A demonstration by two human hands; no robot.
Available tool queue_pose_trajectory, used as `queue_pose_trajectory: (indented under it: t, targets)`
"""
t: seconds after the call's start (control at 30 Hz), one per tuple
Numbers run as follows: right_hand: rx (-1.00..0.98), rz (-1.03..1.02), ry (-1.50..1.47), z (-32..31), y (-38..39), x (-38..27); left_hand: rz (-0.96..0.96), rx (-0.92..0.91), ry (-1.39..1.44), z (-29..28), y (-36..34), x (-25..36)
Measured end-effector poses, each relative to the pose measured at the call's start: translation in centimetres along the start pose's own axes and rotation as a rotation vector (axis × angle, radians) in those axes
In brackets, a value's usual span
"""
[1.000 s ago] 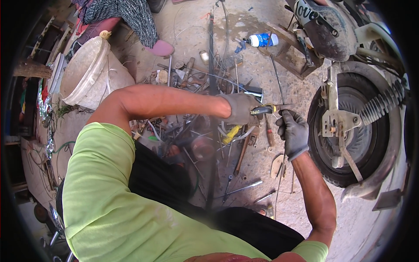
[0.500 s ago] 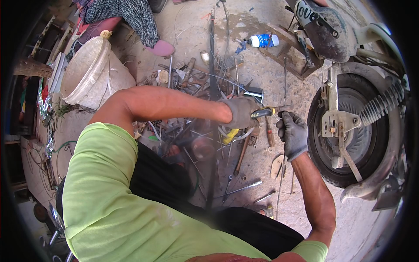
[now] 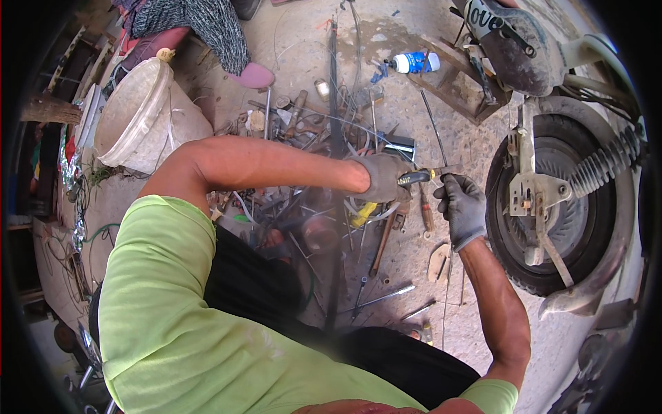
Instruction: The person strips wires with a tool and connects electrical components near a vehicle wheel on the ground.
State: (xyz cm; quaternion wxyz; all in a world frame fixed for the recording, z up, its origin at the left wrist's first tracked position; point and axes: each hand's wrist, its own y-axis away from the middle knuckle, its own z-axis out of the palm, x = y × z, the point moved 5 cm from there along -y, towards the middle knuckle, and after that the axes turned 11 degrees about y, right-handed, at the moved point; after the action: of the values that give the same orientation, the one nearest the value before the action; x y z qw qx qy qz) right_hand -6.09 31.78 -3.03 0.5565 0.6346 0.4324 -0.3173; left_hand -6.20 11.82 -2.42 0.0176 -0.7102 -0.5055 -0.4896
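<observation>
My left hand (image 3: 383,177), in a grey glove, is closed around the yellow-and-black handle of what look like pliers (image 3: 416,176). Their metal end points right, toward my other hand. My right hand (image 3: 463,210), gloved in dark grey, has its fingers bent and pinched on a thin dark cable (image 3: 434,124) beside the tool's tip. The cable's upper length leans up and left from there, and a thin line runs down below the hand. Whether the jaws bite on the cable is too small to tell.
Scattered hand tools and metal parts (image 3: 296,124) cover the ground beneath my left arm. A motorbike wheel (image 3: 600,228) with a spring stands close on the right. A whitish bucket (image 3: 179,127) is at left, and a blue-and-white bottle (image 3: 417,63) lies beyond. Another person's patterned leg (image 3: 221,34) shows at the far left.
The cable's upper length has swung left from nearly upright to a slant. Both hands stay in almost the same place, still gripping.
</observation>
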Motion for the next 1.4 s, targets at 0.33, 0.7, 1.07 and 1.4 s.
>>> queue_pose_trajectory:
  t: [0.33, 0.7, 1.07, 1.4]
  targets:
    - [-0.017, 0.033, 0.069, 0.0, 0.0, 0.5, -0.023, 0.000, -0.046, 0.7, -0.2, -0.6]
    - [-0.052, 0.007, -0.024, -0.3, -1.2, 1.3, 0.045, 0.009, 0.105, 0.7, -0.9, -0.9]
    - [-0.109, 0.135, -0.106, 0.2, -0.7, 1.4, 0.135, 0.025, 0.057, 1.5, -1.4, -1.8]
    - [-0.096, 0.201, -0.120, 0.9, -0.6, 2.5, 0.197, 0.074, 0.052, 1.9, -1.5, -2.3]
